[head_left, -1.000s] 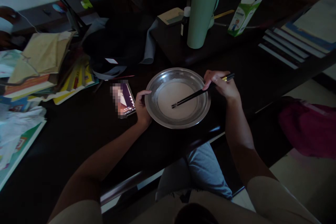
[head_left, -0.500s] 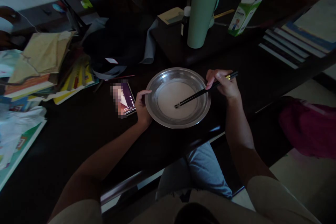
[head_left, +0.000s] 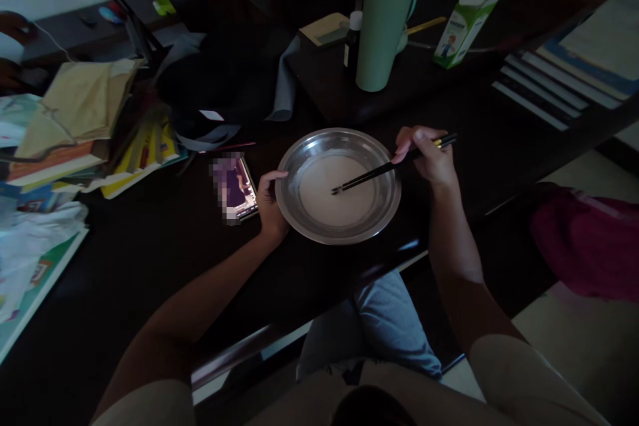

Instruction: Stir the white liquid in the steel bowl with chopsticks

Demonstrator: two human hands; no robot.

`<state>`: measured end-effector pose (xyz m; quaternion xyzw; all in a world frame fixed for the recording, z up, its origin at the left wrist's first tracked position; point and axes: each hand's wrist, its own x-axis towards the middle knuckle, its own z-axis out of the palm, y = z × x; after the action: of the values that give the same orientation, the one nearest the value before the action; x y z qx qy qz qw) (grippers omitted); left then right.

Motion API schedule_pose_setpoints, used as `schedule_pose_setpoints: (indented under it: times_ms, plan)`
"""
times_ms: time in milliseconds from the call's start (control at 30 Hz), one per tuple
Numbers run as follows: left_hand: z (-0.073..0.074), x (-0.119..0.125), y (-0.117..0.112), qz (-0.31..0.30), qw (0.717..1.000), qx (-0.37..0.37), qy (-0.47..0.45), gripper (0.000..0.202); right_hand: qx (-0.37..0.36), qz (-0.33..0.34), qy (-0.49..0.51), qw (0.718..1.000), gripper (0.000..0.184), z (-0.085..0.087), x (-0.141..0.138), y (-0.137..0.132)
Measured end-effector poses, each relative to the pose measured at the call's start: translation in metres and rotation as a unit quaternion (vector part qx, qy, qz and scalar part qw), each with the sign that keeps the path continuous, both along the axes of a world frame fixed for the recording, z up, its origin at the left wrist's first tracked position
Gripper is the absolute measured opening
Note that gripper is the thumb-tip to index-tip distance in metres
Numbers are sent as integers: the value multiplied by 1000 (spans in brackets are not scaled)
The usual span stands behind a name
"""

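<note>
In front of me on the dark table is a round metal bowl (head_left: pixel 295 221) with a pale, milky mixture (head_left: pixel 332 210) inside. My left hand (head_left: pixel 272 206) grips the bowl's left rim, its thumb over the edge and the other fingers mostly hidden beneath or behind it. Black chopsticks (head_left: pixel 369 176) with a gold band are held together in my right hand (head_left: pixel 430 156), above the bowl's right rim. Their tips dip into or touch the mixture near its middle; I cannot tell how deep. A phone (head_left: pixel 237 186) with a lit screen lies just left of my left hand.
Behind the bowl stand a tall green flask (head_left: pixel 387 20), a small dark bottle (head_left: pixel 352 43) and a green-and-white carton (head_left: pixel 456 33). Books and papers (head_left: pixel 74 113) are heaped at left, beside a black bag (head_left: pixel 224 80). More books (head_left: pixel 559 80) lie at right.
The chopstick tips have shifted slightly up in the view, away from me, and my right hand has risen a little. My left hand and the bowl stay put. The phone's picture differs.
</note>
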<state>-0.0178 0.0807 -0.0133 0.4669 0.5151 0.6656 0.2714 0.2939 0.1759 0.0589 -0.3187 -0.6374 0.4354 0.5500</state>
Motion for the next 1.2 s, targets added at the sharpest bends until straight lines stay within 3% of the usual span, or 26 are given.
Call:
schedule_pose_setpoints:
  times_ms: [233,567,833,933,1100,1200]
  plan:
    - [0,1,0,7,1000,-3,-12,26,-2,107,-76,991,51,1,0,-4]
    - [4,3,-1,2,1000,-11,-21,26,-1,9,-6,1000,45,0,-1,0]
    - [3,1,-1,3,1000,-18,-12,24,17,98,-88,991,47,0,1,-2]
    - [2,0,-1,-1,1000,-10,-8,24,15,80,-100,992,45,0,1,-1]
    - [2,-1,-1,-7,1000,-15,-13,23,-2,-3,-15,1000,44,-1,1,2]
    - [2,0,-1,-6,1000,-16,-15,24,-1,22,-5,1000,49,-1,2,1]
